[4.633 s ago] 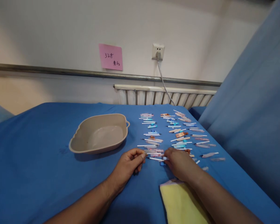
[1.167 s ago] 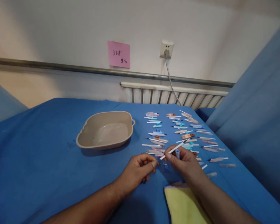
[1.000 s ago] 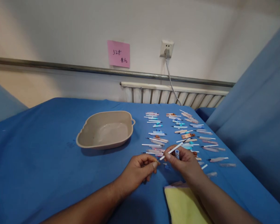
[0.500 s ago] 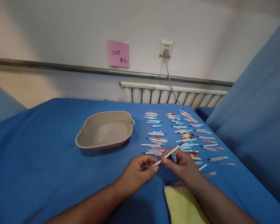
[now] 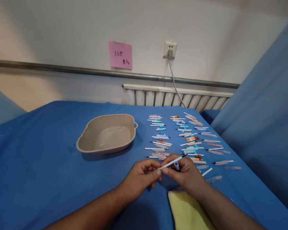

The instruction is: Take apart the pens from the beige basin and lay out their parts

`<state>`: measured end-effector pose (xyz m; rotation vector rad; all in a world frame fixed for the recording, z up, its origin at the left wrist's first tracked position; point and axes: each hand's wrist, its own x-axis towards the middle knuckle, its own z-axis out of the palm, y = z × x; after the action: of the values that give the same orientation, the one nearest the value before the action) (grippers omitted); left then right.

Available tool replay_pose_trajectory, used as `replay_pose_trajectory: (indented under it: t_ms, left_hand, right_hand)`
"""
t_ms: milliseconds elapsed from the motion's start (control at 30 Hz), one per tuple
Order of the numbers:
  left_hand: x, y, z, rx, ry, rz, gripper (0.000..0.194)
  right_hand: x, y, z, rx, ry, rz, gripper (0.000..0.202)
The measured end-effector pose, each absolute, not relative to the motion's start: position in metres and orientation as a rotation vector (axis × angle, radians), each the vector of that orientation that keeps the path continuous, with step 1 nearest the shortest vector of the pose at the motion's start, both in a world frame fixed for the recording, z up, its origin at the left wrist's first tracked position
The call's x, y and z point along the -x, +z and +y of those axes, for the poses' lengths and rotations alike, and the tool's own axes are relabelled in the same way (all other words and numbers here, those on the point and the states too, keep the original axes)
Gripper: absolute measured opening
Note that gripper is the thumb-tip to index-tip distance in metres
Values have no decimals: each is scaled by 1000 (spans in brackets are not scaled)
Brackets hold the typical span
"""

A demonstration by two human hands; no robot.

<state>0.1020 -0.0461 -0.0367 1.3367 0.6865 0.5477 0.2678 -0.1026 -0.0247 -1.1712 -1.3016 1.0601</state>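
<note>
A thin white pen refill [image 5: 172, 162] with a dark tip slants up to the right between my hands. My left hand [image 5: 145, 174] is closed, thumb and fingers pinching its lower left end; what else it may hold is hidden. My right hand [image 5: 186, 174] steadies the refill between thumb and fingertips and keeps a blue tubular pen part [image 5: 176, 165] with an open end against its palm side. Beyond and right of my hands lie several groups of pen parts, among them white refills [image 5: 154, 148], clear pinkish barrels [image 5: 214, 152] and brown figured pieces [image 5: 192, 139].
A beige plastic basin [image 5: 105, 148] stands on the blue sheet [image 5: 38, 159] at left. A folded yellow cloth [image 5: 188, 209] lies under my right forearm. Behind are a metal rail [image 5: 86, 71], a radiator [image 5: 158, 88] and a plugged-in cord [image 5: 172, 76]; a blue curtain [image 5: 261, 95] hangs at right.
The refill has shifted down and to the left, its lower end now hidden at my left fingertips. The light blue piece seen there earlier no longer shows. My hands are closer together.
</note>
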Motion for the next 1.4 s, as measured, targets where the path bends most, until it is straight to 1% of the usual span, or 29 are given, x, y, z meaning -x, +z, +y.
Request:
replay_pose_trajectory:
  t_ms: [167, 333, 433, 533, 800, 1000, 1200, 1300, 1400]
  left_hand:
    - [-101, -33, -45, -1369, 570, 689, 26]
    - [-103, -34, -47, -1379, 553, 732, 25]
    - [-103, -35, -48, -1376, 525, 735, 27]
    - [-104, -36, -50, -1377, 507, 721, 29]
    - [-105, -34, -54, -1362, 581, 719, 28]
    - [-104, -33, -54, -1415, 588, 723, 27]
    - [-104, -31, -51, -1422, 572, 730, 29]
    - [-105, -31, -46, -1401, 593, 741, 30]
    - [-105, -31, -42, -1364, 620, 780, 30]
  right_hand:
    - [-270, -19, -105, 1179, 976, -1262, 19]
    - [-277, -22, -104, 1290, 874, -1051, 17]
    - [-276, -23, -103, 1317, 849, -1107, 18]
    - [-271, -25, -103, 1299, 910, -1150, 16]
    - [-265, -28, -101, 1256, 1029, -1102, 21]
    - [-266, -26, -101, 1282, 1016, -1174, 26]
    - [-264, -30, -102, 1305, 1012, -1210, 25]
    - [-264, -31, -101, 1198, 1093, -1097, 26]
    - [-270, -29, -97, 968, 1279, -828, 32]
